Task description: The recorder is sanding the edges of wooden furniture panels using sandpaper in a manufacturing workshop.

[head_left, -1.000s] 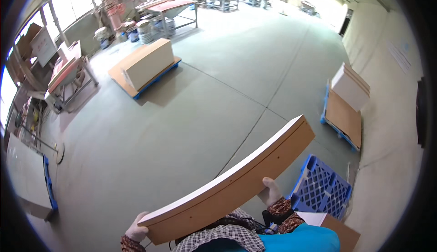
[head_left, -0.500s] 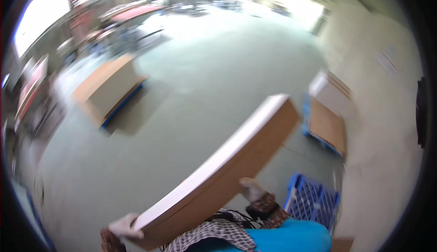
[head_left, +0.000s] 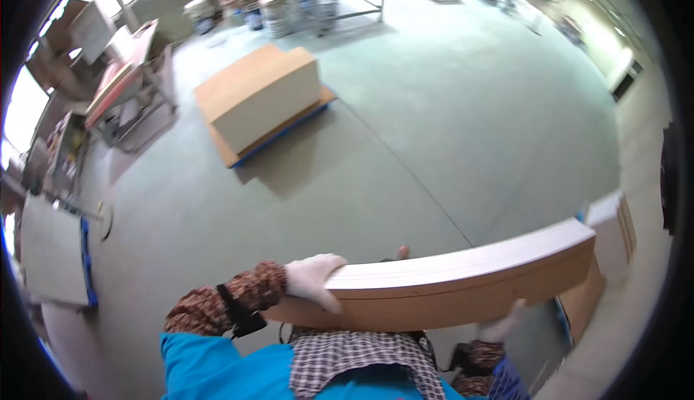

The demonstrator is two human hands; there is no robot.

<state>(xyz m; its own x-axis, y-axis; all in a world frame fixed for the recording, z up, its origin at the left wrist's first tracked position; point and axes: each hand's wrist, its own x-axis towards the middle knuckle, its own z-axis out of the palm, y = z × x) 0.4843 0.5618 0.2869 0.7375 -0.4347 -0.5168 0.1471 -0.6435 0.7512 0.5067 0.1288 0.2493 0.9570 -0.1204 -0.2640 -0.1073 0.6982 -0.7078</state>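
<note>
A thick stack of long boards, with a brown near face and white upper edges, lies crosswise in front of my body. Its right end sits slightly higher than the left. Near the left end, my gloved left hand grips it, with the thumb against the brown face and the fingers over the top edge. My right hand, also gloved, holds it from below toward the right, its thumb up on the brown face. The fingers beneath are mostly hidden. Both sleeves have brown patterned cuffs.
Ahead stands a large board stack on a low blue pallet. More pale boards lean by the right wall. A flat pale stack lies at left. Work tables and buckets line the far left.
My view has turned to the left, so the pallet stack now appears further right. The held boards have swung from a steep slant to nearly level, with both hands still on them.
</note>
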